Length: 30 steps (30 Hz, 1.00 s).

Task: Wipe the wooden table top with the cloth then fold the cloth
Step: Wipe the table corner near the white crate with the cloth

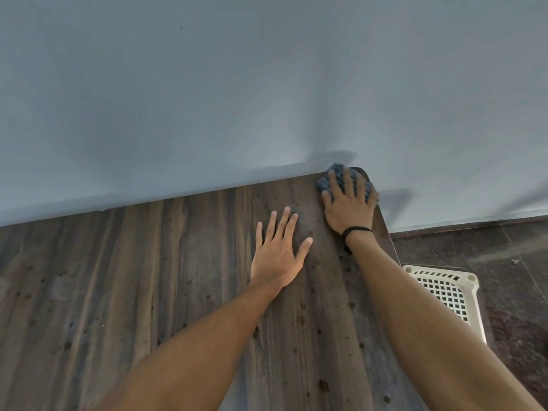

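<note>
Wiping looks barely underway, imo. The cloth (323,182) sits at the far right corner of the surface (148,277), right up vs. the wall (237,84), w/ the right hand (350,209) on top: fingers spread and fairly straight, pressing down, not curled round it. The left hand (277,259) lies flat and open on bare wood just beside it, holding nothing, prob. bracing.

Done so far: can't say much. Dark spots (302,318) are scattered over most of the top, esp. the near right part. Droplets or marks in the wood pattern? Can't tell from here. If it's dirt, nearly the whole top is left. Folding not begun; the cloth is bunched, no neat edges.

Materials etc.:
- Cloth: blue-grey, bumpy or ribbed weave, looks like soft microfibre, scrunched into a lump under the palm.
- Surface: dark brown wood-grain, long streaky lines, smooth matt finish, rounded corner at the far right.
- Wall: plain pale grey-blue, flat.
- Off the right edge, on the dark speckled stone floor (474,250): a white plastic basket (444,287) w/ a square-hole lattice.
- Thin black band (355,230) on the right wrist.
</note>
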Motion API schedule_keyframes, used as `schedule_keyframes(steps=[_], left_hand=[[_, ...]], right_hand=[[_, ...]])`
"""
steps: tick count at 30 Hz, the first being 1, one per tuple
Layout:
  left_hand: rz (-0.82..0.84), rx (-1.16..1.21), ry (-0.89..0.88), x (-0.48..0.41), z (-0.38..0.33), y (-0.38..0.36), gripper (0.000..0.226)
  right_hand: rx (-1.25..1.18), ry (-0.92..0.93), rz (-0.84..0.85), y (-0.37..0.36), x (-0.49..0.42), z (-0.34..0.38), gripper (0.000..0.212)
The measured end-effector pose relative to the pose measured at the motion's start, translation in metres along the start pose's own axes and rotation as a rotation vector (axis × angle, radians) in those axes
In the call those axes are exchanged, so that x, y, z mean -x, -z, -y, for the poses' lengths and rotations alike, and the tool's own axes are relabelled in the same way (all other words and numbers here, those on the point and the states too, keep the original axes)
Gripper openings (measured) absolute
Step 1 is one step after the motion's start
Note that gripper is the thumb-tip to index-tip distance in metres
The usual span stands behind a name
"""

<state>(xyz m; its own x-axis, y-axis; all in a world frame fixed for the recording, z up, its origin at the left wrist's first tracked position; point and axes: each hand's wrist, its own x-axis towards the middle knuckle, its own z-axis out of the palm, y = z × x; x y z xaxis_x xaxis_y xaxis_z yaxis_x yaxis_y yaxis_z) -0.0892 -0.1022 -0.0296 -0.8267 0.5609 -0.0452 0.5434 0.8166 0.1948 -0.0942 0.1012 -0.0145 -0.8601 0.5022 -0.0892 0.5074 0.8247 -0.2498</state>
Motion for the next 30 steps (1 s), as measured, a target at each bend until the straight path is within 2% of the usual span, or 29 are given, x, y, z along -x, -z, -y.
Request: schedule_keyframes(steps=[3, 9, 13, 14, 17, 18, 21, 22, 25, 26, 30], left_hand=[[0.003, 0.009, 0.007, -0.001, -0.001, 0.001, 0.071], [0.006, 0.014, 0.009, -0.001, -0.001, 0.002, 0.072], [0.01, 0.022, 0.006, 0.0, -0.001, 0.003, 0.072], [0.008, 0.025, 0.007, 0.0, -0.002, 0.003, 0.072], [0.005, 0.023, 0.005, -0.001, -0.001, 0.001, 0.071], [0.0, 0.021, 0.002, 0.0, 0.0, 0.001, 0.071], [-0.001, 0.023, 0.003, 0.0, -0.001, 0.001, 0.072], [-0.001, 0.022, 0.006, 0.0, -0.001, 0.001, 0.072], [0.004, 0.017, 0.005, -0.001, 0.0, 0.002, 0.073], [0.006, 0.016, 0.004, 0.0, 0.0, 0.002, 0.073], [0.003, 0.011, -0.001, 0.001, -0.002, 0.002, 0.073]], right_hand=[[0.018, 0.128, 0.03, -0.001, 0.013, -0.005, 0.056], [-0.027, 0.01, -0.004, 0.008, 0.0, -0.007, 0.056], [0.011, 0.145, -0.002, 0.0, 0.033, -0.019, 0.056], [0.012, 0.133, -0.023, 0.002, 0.044, -0.031, 0.056], [-0.079, -0.112, -0.084, 0.006, 0.072, -0.042, 0.055], [-0.053, -0.12, -0.082, 0.003, 0.085, -0.036, 0.056], [0.011, 0.01, -0.042, -0.009, 0.121, -0.026, 0.056], [0.001, -0.009, -0.036, -0.006, 0.12, -0.029, 0.056], [-0.09, -0.216, -0.035, 0.004, 0.092, -0.021, 0.056], [-0.105, -0.224, -0.009, 0.004, 0.084, -0.011, 0.057], [-0.067, 0.017, 0.024, -0.007, 0.099, -0.006, 0.056]])
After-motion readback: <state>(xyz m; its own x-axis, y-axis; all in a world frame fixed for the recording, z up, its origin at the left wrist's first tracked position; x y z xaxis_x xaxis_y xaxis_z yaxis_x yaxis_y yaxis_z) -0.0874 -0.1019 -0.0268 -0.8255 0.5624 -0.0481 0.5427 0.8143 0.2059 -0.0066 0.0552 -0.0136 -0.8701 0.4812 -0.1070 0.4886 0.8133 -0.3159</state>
